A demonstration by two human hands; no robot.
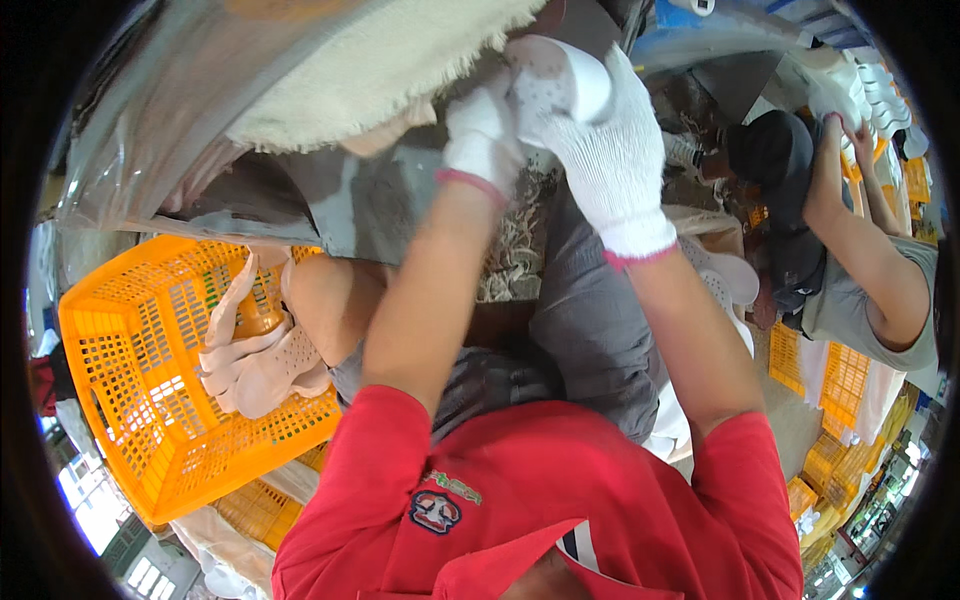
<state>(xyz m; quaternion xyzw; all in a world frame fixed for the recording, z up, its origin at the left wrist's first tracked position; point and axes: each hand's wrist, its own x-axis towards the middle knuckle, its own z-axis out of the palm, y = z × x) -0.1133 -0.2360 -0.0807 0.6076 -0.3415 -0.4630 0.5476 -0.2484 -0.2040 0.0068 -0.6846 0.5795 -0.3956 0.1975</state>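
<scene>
Both my hands wear white knit gloves with pink cuffs. My right hand (610,150) grips a white perforated shoe insole (550,80), holding it up against a cream-coloured fuzzy buffing wheel (370,70) at the top. My left hand (482,130) clasps the same insole from the left side, next to the wheel's frayed edge. My forearms rise from my red shirt at the bottom, over my grey trousers.
An orange plastic crate (130,400) at my left holds several pale insoles (262,362). More white insoles (725,275) lie at my right. Another person (850,250) in grey works at the right beside stacked white insoles (880,90) and orange crates (845,380).
</scene>
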